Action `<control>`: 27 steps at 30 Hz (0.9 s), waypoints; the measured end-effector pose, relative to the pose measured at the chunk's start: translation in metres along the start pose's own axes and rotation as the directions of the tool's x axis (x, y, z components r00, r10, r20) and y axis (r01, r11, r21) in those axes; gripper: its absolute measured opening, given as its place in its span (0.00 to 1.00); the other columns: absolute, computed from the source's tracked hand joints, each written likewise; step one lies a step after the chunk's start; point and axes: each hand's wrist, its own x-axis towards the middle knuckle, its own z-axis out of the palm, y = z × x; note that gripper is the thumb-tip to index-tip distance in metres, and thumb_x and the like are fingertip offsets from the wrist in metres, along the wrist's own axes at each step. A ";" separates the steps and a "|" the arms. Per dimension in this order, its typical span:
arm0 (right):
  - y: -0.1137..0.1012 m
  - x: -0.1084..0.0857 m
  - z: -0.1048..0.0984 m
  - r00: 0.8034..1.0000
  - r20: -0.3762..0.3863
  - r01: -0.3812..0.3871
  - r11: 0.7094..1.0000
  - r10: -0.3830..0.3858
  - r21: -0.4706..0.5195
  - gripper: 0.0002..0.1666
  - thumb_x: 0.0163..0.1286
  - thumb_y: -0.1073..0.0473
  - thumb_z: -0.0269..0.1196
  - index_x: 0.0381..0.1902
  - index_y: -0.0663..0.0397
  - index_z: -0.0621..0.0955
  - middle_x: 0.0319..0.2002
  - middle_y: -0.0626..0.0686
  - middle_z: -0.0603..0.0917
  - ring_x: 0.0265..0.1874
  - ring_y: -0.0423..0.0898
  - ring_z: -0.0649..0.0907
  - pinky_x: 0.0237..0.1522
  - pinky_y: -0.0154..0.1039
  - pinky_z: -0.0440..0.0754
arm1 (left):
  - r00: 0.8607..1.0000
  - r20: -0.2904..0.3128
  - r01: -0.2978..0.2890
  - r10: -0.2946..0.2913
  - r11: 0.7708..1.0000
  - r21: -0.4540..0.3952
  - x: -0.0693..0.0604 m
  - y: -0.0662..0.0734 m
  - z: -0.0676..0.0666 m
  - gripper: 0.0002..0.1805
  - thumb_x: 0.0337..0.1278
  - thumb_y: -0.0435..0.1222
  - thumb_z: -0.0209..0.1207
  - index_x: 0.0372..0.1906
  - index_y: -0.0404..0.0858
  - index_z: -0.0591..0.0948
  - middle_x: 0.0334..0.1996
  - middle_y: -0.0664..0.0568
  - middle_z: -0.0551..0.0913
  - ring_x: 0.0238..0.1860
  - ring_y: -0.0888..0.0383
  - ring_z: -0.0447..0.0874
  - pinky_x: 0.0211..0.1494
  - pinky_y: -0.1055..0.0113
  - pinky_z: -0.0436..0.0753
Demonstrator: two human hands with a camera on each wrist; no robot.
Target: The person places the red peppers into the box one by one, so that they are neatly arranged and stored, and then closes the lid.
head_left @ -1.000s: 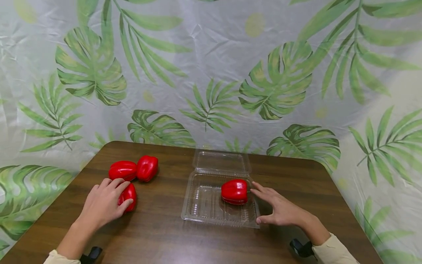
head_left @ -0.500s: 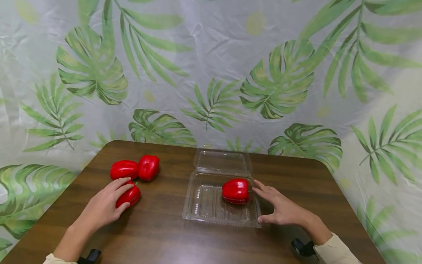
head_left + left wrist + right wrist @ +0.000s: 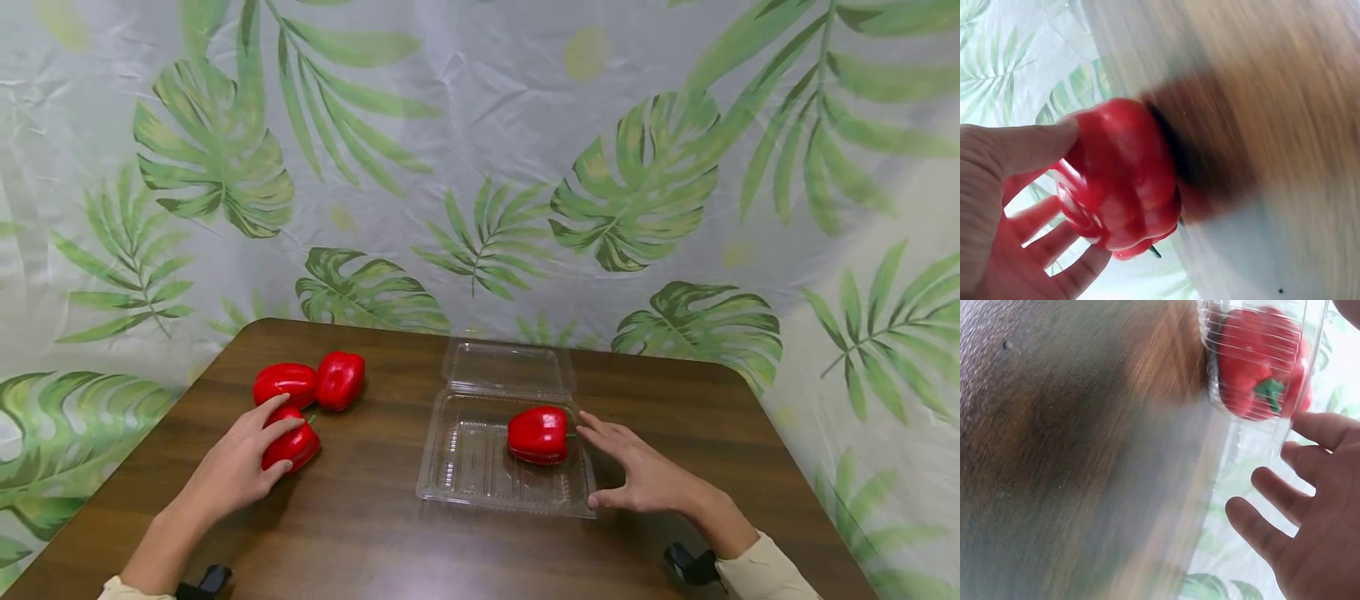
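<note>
With thumb and fingers around it, my left hand (image 3: 236,458) grips a red bell pepper (image 3: 302,447) at the left of the table. In the left wrist view the thumb presses one side of this pepper (image 3: 1125,178), and its green stem points downward. My right hand (image 3: 648,477) is spread at the right side of a clear plastic clamshell box (image 3: 465,487), fingertips at its rim. Inside the box's right half lies another red bell pepper (image 3: 537,435), its stem toward the right hand. The right wrist view shows that pepper (image 3: 1247,362) through the clear wall.
Just beyond the left hand lie two more red bell peppers, one on the left (image 3: 283,383) and one on the right (image 3: 341,381). The box's lid (image 3: 510,368) is folded back on the brown wooden table (image 3: 390,550). A leaf-patterned cloth (image 3: 480,150) hangs behind.
The pepper under my left hand has turned and shifted slightly right, so its stem now shows toward the upper right. The right hand stays by the box.
</note>
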 end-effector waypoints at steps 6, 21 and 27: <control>-0.001 0.002 -0.002 1.000 0.014 -0.017 1.000 0.016 0.022 0.55 0.57 0.38 0.70 0.73 0.63 0.64 0.76 0.65 0.59 0.69 0.68 0.66 0.60 0.72 0.71 | 0.997 0.033 0.068 -0.067 0.996 -0.053 -0.001 0.000 -0.002 0.33 0.33 0.30 0.77 0.55 0.39 0.81 0.61 0.37 0.76 0.55 0.35 0.77 0.54 0.38 0.80; -0.001 -0.003 0.000 0.999 0.030 -0.032 0.999 0.031 0.026 0.55 0.57 0.39 0.71 0.73 0.64 0.64 0.76 0.65 0.59 0.69 0.68 0.65 0.59 0.73 0.70 | 0.998 -0.029 0.049 -0.052 0.995 -0.088 -0.004 0.003 0.007 0.32 0.34 0.30 0.75 0.54 0.40 0.81 0.60 0.41 0.77 0.53 0.41 0.77 0.48 0.41 0.83; 0.000 -0.001 0.000 0.999 0.031 -0.027 0.999 0.026 0.028 0.55 0.58 0.39 0.70 0.74 0.63 0.64 0.77 0.65 0.58 0.70 0.67 0.65 0.61 0.72 0.70 | 0.996 -0.077 0.028 -0.036 0.994 -0.104 -0.005 0.004 0.008 0.32 0.35 0.31 0.74 0.54 0.43 0.81 0.61 0.44 0.78 0.54 0.45 0.77 0.49 0.42 0.82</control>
